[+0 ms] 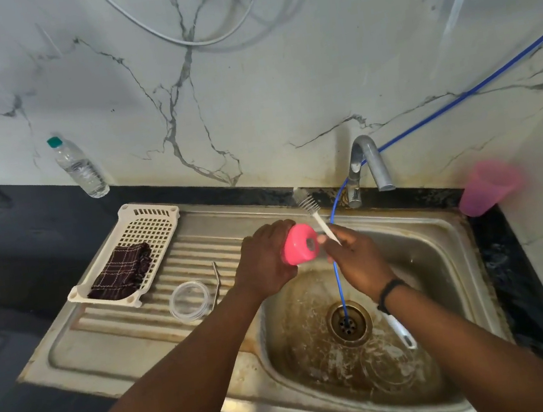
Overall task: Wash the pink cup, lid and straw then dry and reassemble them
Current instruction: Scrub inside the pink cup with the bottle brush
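My left hand grips the bright pink cup on its side above the sink basin. Its round end, with a grey spot in the middle, faces my right hand. That hand holds a white-handled brush, with the bristles pointing up toward the back of the sink and the handle's end showing below my wrist. A clear round lid and a bent metal straw lie on the ribbed drainboard to the left.
A white plastic tray with a dark checked cloth sits on the drainboard. The tap stands behind the basin, and a blue hose runs into the drain. On the right counter is a pale pink tumbler. A water bottle stands at the back left.
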